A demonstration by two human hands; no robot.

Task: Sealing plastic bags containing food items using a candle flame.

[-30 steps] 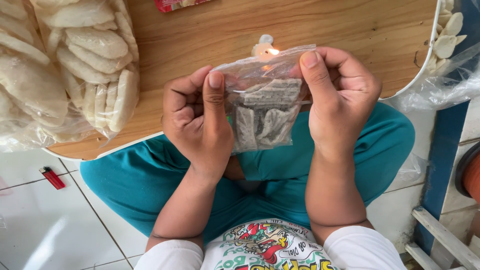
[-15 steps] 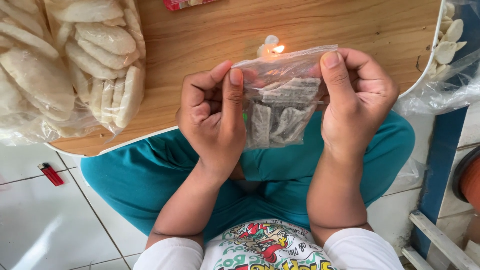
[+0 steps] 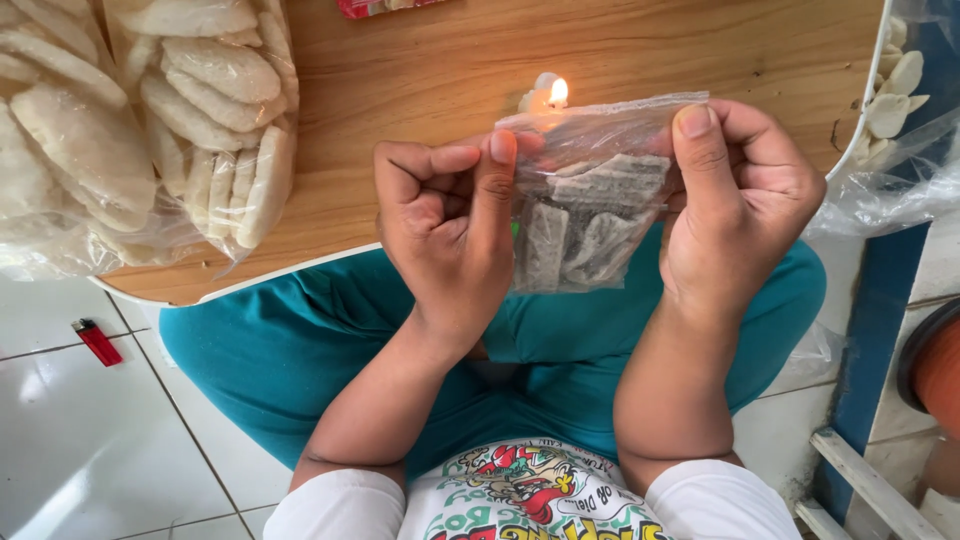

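Small clear plastic bag [image 3: 585, 205] of grey crackers: pinched at its top corners between left hand [image 3: 447, 235] and right hand [image 3: 738, 205]; candle flame [image 3: 558, 92] just beyond fingertips; judged light, limp, slippery, contents brittle; grip top edge only.

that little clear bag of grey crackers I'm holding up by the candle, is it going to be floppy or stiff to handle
Probably floppy: the clear bag is thin wrinkled film, stretched between the left hand and right hand. Likely light, holding only a few flat grey crackers, which look brittle. The film looks heat-sensitive near the candle flame.
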